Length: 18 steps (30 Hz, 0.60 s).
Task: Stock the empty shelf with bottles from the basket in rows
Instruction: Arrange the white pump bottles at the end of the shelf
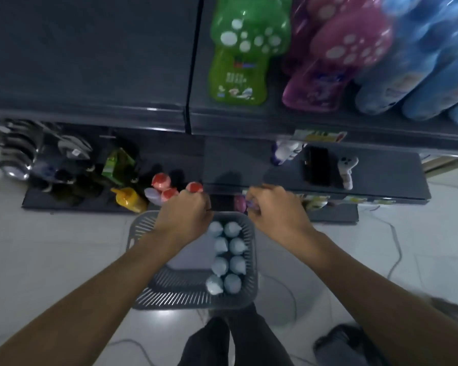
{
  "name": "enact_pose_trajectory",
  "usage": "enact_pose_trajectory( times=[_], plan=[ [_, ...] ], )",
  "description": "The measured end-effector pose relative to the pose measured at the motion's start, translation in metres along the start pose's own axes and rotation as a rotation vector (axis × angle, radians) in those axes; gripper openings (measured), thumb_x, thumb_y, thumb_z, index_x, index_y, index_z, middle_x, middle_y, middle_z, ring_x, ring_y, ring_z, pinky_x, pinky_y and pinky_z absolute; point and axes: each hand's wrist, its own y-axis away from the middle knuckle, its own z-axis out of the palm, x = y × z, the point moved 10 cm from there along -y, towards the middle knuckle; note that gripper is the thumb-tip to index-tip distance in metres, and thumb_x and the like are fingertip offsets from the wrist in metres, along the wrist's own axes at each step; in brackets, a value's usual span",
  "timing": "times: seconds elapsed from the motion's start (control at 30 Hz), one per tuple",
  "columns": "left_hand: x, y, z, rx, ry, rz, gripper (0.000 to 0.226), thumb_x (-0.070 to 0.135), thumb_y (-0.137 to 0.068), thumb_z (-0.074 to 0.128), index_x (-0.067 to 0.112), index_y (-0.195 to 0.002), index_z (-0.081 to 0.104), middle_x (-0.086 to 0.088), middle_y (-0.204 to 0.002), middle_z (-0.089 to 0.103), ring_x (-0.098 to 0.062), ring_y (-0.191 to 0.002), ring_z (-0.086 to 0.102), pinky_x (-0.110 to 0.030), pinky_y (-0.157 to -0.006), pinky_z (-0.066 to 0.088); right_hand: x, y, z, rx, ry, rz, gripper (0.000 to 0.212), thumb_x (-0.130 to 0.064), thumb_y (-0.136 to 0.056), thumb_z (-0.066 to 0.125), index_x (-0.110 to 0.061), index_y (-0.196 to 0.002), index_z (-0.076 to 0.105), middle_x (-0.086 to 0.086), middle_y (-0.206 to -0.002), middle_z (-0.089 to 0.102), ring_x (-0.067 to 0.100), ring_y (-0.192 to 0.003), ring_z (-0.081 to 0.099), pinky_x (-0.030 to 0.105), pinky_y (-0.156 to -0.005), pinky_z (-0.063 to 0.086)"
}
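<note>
Forearms out over the basket (143, 294), fingers of my left hand (183, 216) curl round a red-capped bottle (194, 187), my right hand (276, 208) pinches a pink bottle (239, 203); I'd stand both upright beyond the basket, rows tight.

Nothing legible anywhere. On the green bottle (238, 62), a printed label with a red-and-blue mark above rows of white print and small pictures below, all too blurred to read. Same for the label on the purple bottle (320, 85) and the green carton (117, 162) lower left: colours only, no letters. Colourful tags (320, 136) along the shelf edge, smeared beyond reading. Labels of the pale blue bottles (226, 256) in the basket (169, 291) hidden, with only the tops seen from above.
</note>
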Motion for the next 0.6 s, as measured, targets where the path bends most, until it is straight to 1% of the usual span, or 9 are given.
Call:
enact_pose_trajectory(
  times=[0.07, 0.1, 0.2, 0.27, 0.43, 0.5, 0.53, 0.6],
  plan=[
    [-0.012, -0.004, 0.031, -0.026, 0.01, -0.022, 0.013, 0.026, -0.087, 0.058, 0.019, -0.096, 0.065, -0.011, -0.095, 0.069, -0.04, -0.089, 0.066, -0.046, -0.07, 0.056, 0.003, -0.005, 0.036, -0.07, 0.005, 0.001, 0.013, -0.02, -0.088, 0.058, -0.019, -0.1, 0.062, 0.004, -0.104, 0.064, 0.034, -0.093, 0.063, 0.036, -0.068, 0.05],
    [-0.018, -0.007, 0.046, -0.039, 0.016, -0.04, 0.013, 0.027, -0.086, 0.058, 0.021, -0.097, 0.064, -0.011, -0.096, 0.07, -0.04, -0.09, 0.066, -0.046, -0.072, 0.057, 0.005, -0.007, 0.054, -0.1, 0.004, 0.006, 0.012, -0.02, -0.088, 0.057, -0.017, -0.1, 0.06, 0.005, -0.104, 0.062, 0.035, -0.093, 0.062, 0.037, -0.068, 0.051],
    [-0.028, -0.015, 0.094, -0.083, 0.038, -0.053, 0.024, 0.03, -0.088, 0.06, 0.024, -0.111, 0.065, -0.008, -0.113, 0.068, -0.036, -0.104, 0.065, -0.042, -0.083, 0.055, 0.013, -0.011, 0.101, -0.15, 0.01, 0.021, 0.02, -0.022, -0.089, 0.059, -0.017, -0.108, 0.059, 0.007, -0.111, 0.063, 0.037, -0.096, 0.063, 0.04, -0.072, 0.05],
    [-0.032, -0.025, 0.12, -0.079, 0.036, -0.043, 0.028, 0.027, -0.09, 0.06, 0.022, -0.117, 0.065, -0.006, -0.118, 0.066, -0.034, -0.107, 0.064, -0.039, -0.08, 0.051, 0.019, -0.016, 0.13, -0.171, 0.011, 0.028, 0.027, -0.022, -0.089, 0.061, -0.017, -0.115, 0.059, 0.007, -0.117, 0.064, 0.036, -0.1, 0.063, 0.04, -0.077, 0.051],
    [-0.033, -0.047, 0.169, -0.047, 0.004, -0.014, 0.032, 0.017, -0.088, 0.064, 0.015, -0.12, 0.065, -0.008, -0.115, 0.064, -0.034, -0.096, 0.068, -0.039, -0.073, 0.053, 0.03, -0.03, 0.186, -0.157, -0.011, 0.039, 0.032, -0.014, -0.087, 0.063, -0.013, -0.118, 0.06, 0.01, -0.116, 0.064, 0.036, -0.1, 0.064, 0.039, -0.076, 0.051],
    [-0.032, -0.055, 0.182, -0.041, -0.029, -0.004, 0.034, 0.016, -0.087, 0.066, 0.015, -0.122, 0.063, -0.008, -0.115, 0.063, -0.033, -0.096, 0.067, -0.039, -0.071, 0.053, 0.032, -0.037, 0.205, -0.154, 0.036, 0.032, 0.034, -0.011, -0.086, 0.067, -0.012, -0.119, 0.061, 0.011, -0.115, 0.064, 0.035, -0.098, 0.064, 0.04, -0.074, 0.053],
    [-0.031, -0.058, 0.186, -0.036, -0.043, 0.002, 0.036, 0.015, -0.087, 0.067, 0.015, -0.122, 0.062, -0.008, -0.116, 0.062, -0.032, -0.097, 0.067, -0.039, -0.071, 0.052, 0.032, -0.04, 0.213, -0.149, 0.069, 0.027, 0.034, -0.009, -0.083, 0.07, -0.011, -0.116, 0.062, 0.011, -0.112, 0.064, 0.035, -0.095, 0.065, 0.04, -0.07, 0.053],
    [-0.029, -0.064, 0.194, -0.033, -0.072, 0.001, 0.037, 0.015, -0.087, 0.067, 0.016, -0.123, 0.06, -0.008, -0.116, 0.062, -0.031, -0.099, 0.066, -0.039, -0.072, 0.052, 0.029, -0.045, 0.226, -0.158, 0.131, 0.013, 0.034, -0.003, -0.069, 0.079, -0.009, -0.101, 0.069, 0.012, -0.098, 0.067, 0.034, -0.083, 0.068, 0.036, -0.058, 0.053]
  ],
)
